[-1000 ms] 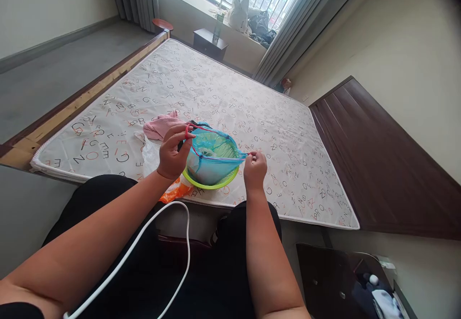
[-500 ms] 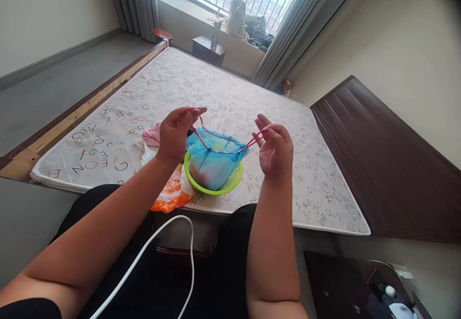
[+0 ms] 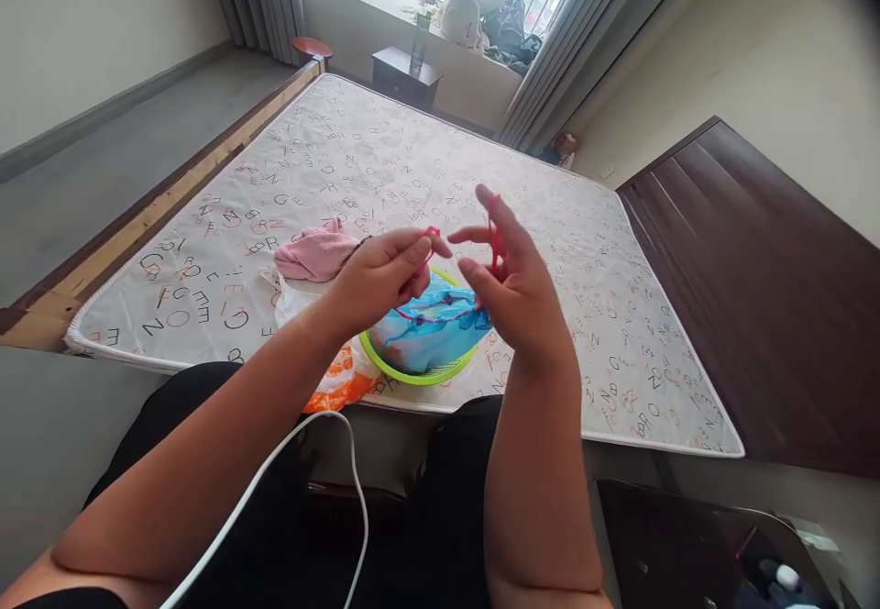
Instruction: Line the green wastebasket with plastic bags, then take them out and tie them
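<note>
A translucent blue drawstring bag (image 3: pixel 440 338) rests in a green plastic basket (image 3: pixel 412 377) on the mattress, with something pale and reddish dimly visible inside. My left hand (image 3: pixel 375 274) is closed in a pinch on one loop of the bag's red drawstring (image 3: pixel 495 247), just above the bag. Around the raised index finger of my right hand (image 3: pixel 519 293) passes the other loop, which runs down into that hand; its thumb and another finger point toward my left hand. The two hands are close together but apart, and they partly cover the bag's mouth and the basket's rim.
A pink cloth (image 3: pixel 316 251) and a white-and-orange plastic bag (image 3: pixel 344 380) lie left of the basket on the letter-patterned mattress (image 3: pixel 240 224). A white cable (image 3: pixel 275 458) crosses my lap. A dark headboard (image 3: pixel 749 288) stands at right, and a dark table (image 3: pixel 660 536) at lower right.
My hands have come closer together, the left moving right. The right index finger is now raised with the red loop over it. The bag's mouth sits lower, and more of the pink cloth shows.
</note>
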### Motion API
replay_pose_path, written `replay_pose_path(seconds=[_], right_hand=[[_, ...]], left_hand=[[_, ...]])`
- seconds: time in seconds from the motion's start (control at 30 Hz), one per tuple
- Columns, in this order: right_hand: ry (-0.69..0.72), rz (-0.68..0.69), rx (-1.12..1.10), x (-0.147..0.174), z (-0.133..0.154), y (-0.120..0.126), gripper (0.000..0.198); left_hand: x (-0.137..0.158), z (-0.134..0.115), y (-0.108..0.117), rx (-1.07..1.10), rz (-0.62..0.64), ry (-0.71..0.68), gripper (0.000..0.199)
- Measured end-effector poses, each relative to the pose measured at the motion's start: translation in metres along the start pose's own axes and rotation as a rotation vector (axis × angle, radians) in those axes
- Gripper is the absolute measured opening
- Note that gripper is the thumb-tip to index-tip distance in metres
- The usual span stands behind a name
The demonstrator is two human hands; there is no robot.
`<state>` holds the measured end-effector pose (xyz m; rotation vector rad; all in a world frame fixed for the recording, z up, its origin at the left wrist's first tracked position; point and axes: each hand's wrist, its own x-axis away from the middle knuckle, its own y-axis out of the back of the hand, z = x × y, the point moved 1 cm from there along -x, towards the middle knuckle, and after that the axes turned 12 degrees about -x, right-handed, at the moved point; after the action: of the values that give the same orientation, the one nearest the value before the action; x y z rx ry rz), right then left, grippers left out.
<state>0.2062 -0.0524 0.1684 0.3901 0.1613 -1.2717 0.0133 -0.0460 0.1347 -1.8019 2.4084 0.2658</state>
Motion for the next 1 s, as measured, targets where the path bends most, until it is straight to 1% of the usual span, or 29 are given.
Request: replay_pose_path(seconds=[0.1,0.17,0.23,0.33,0.4,0.43,0.5,0.53,0.6,0.63,0.7,0.73,0.77,0.83,0.9,1.0], right_hand=[[-0.059,0.05,-0.018,0.0,-0.009,-0.007,0.058],[-0.096,0.055,-0.011,0.001,-0.014,-0.007,0.049],[-0.112,0.048,0.018,0.002,-0.016,-0.004,0.042],[-0.107,0.04,0.082,0.004,-0.017,-0.001,0.035],[-0.086,0.014,0.111,0.005,-0.02,0.001,0.03],[-0.067,-0.025,0.118,0.005,-0.022,0.002,0.029],[-0.015,-0.145,0.109,0.004,-0.03,0.005,0.03],[0.011,-0.205,0.095,0.004,-0.034,0.007,0.033],[0.043,-0.276,0.055,0.002,-0.043,0.011,0.039],[0.044,-0.278,0.034,0.002,-0.046,0.013,0.043],[0.025,-0.245,-0.001,0.002,-0.048,0.014,0.047],[0.01,-0.22,-0.012,0.002,-0.047,0.014,0.047],[-0.003,-0.197,-0.018,0.003,-0.043,0.013,0.045],[-0.008,-0.171,-0.004,0.006,-0.032,0.009,0.037],[0.018,-0.173,0.053,0.009,-0.019,0.006,0.028],[0.079,-0.161,0.158,0.015,0.001,0.001,0.021]], left_hand=[[0.001,0.012,-0.01,0.04,0.156,0.052,0.048],[0.001,0.017,-0.015,0.053,0.225,0.068,0.055],[0.001,0.021,-0.017,0.05,0.262,0.081,0.061],[0.003,0.023,-0.019,0.057,0.267,0.104,0.064],[0.004,0.024,-0.019,0.079,0.239,0.117,0.06],[0.005,0.024,-0.018,0.093,0.22,0.117,0.055],[0.006,0.025,-0.016,0.134,0.186,0.101,0.045],[0.007,0.026,-0.015,0.162,0.182,0.086,0.043],[0.008,0.027,-0.01,0.215,0.224,0.061,0.041],[0.008,0.027,-0.008,0.218,0.271,0.057,0.037],[0.008,0.028,-0.005,0.149,0.339,0.064,0.035],[0.007,0.029,-0.004,0.095,0.334,0.067,0.035],[0.007,0.029,-0.005,0.044,0.301,0.068,0.032],[0.006,0.03,-0.008,-0.016,0.183,0.053,0.026],[0.006,0.032,-0.016,-0.045,0.101,0.016,0.029],[0.006,0.036,-0.03,-0.114,0.068,-0.052,0.036]])
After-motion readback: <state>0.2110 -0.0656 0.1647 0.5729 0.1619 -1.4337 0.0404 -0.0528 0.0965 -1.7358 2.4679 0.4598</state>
